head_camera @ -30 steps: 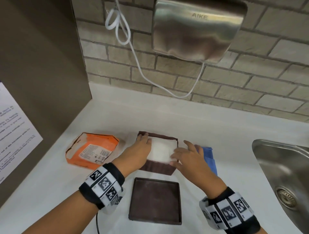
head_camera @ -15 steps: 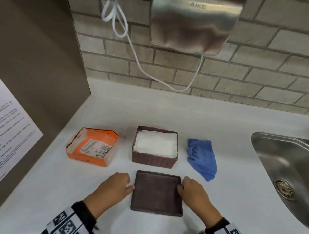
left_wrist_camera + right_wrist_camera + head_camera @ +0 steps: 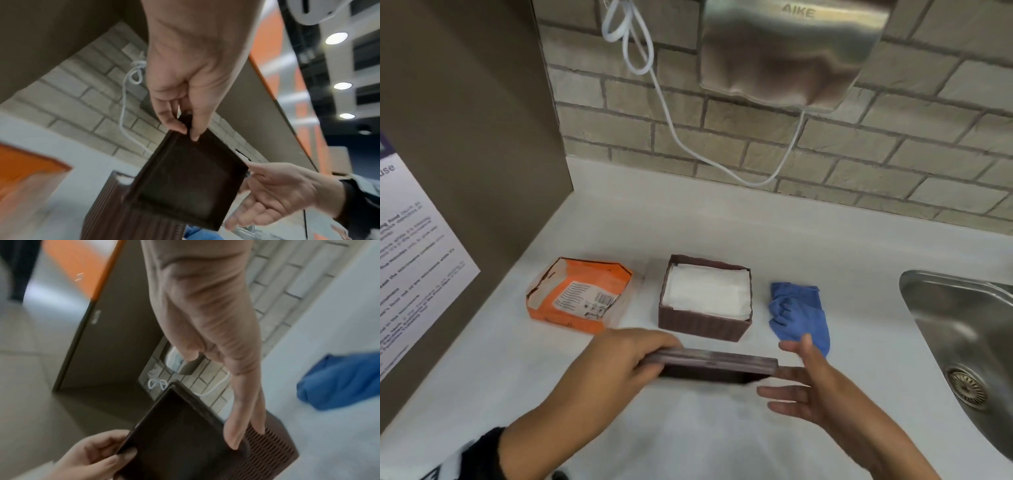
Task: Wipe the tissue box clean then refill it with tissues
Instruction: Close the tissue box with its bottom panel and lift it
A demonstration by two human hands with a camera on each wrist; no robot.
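The brown ribbed tissue box (image 3: 703, 323) stands on the white counter, filled with a white tissue stack (image 3: 707, 291). Its flat brown lid (image 3: 714, 365) is lifted off the counter in front of the box. My left hand (image 3: 619, 363) grips the lid's left edge, thumb under and fingers over (image 3: 172, 123). My right hand (image 3: 808, 387) is at the lid's right edge with straight, spread fingers (image 3: 234, 431) touching it. The lid's hollow underside (image 3: 185, 181) shows in the left wrist view, with the box (image 3: 273, 449) just beyond it.
An opened orange tissue packet (image 3: 578, 298) lies left of the box. A crumpled blue cloth (image 3: 799, 313) lies to its right. A steel sink (image 3: 962, 342) fills the right side. A hand dryer (image 3: 787, 51) and white cable (image 3: 664, 102) hang on the brick wall.
Both hands left the tissues in the box, moved back to the lid lying on the counter, and the lid is now raised off the surface.
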